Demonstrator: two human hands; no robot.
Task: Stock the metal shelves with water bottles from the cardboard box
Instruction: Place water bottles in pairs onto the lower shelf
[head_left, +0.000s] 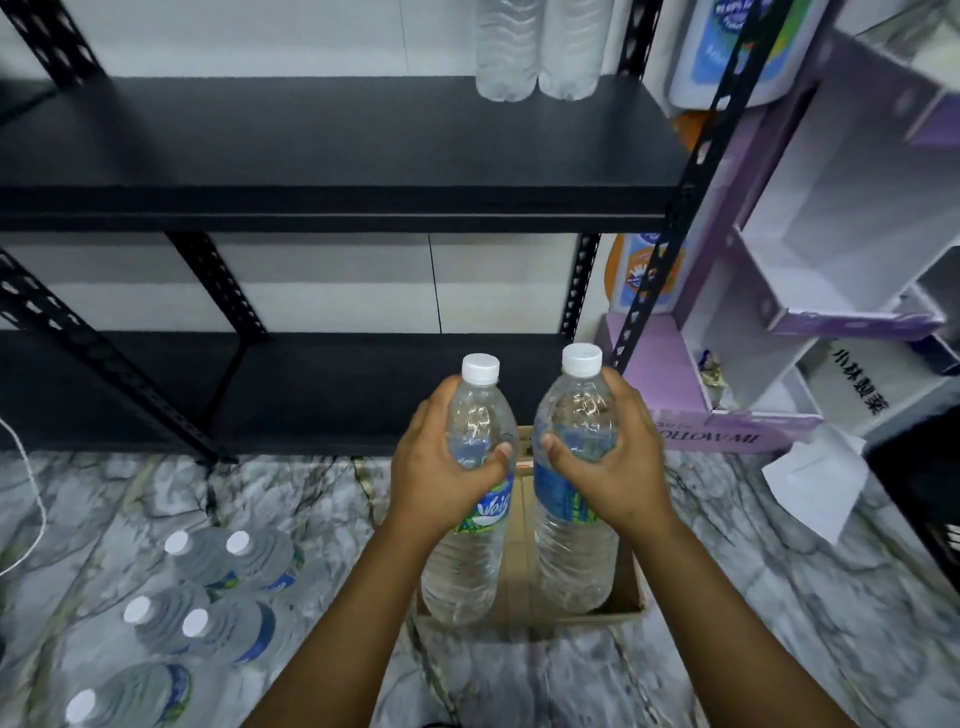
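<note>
A bottle is clasped in each hand, left (439, 462) and right (618, 462); the cardboard box (626, 597) is mostly hidden behind them

Cut off at the top edge: two shelf bottles (537, 49). Mostly hidden behind held bottles (470, 493): cardboard box (626, 597). Blurred: bottom-left bottle (130, 696).

2 forearms enter from the bottom edge, both bare to the frame edge. Left hand (441, 467) and right hand (618, 462): no sleeves, gloves, rings or watches visible.
</note>
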